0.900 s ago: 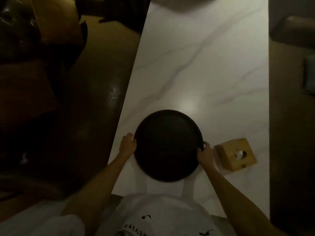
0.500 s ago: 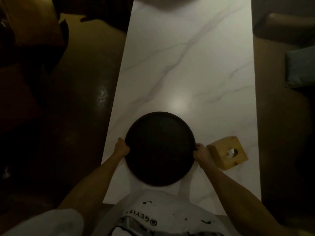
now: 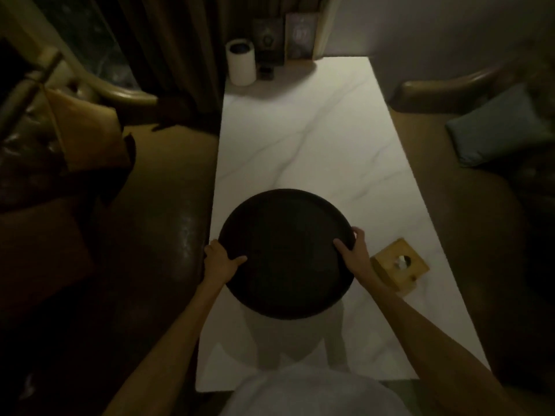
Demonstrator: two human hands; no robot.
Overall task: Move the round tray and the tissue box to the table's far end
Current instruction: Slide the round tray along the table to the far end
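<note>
Above table (image 3: 315, 139) — both hands grip round tray (image 3: 285, 253).

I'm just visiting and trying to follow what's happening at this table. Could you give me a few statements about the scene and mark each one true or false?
1. Both hands grip the round tray, the left hand and the right hand on opposite rims. True.
2. The tissue box sits on the tray. False: it rests on the table, just to the right of the tray.
3. A white cylinder stands at the table's far end. True.
4. The tray is piled with dishes. False: nothing is on it.
5. The tissue box is blue. False: it looks like light wood.
</note>
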